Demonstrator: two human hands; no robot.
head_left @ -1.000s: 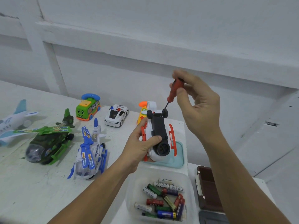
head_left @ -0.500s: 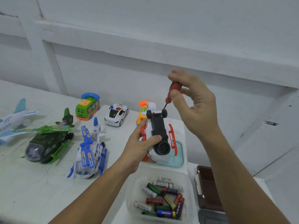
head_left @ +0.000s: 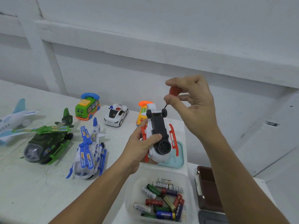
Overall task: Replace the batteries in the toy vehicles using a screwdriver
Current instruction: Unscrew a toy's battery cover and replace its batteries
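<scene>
two hands busy | left hand [head_left: 139,147] still grips upturned toy helicopter [head_left: 159,126] | right hand [head_left: 197,107] pinches screwdriver [head_left: 174,91], handle more covered than before

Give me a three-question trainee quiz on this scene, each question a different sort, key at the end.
1. True or false: the right hand pinches the red-handled screwdriver.
2. The left hand grips which toy? A. green camouflage helicopter B. white toy helicopter with red skids, underside up C. white police car
3. Missing word: the clear plastic tub holds loose ____.
Key: 1 true; 2 B; 3 batteries.
</scene>
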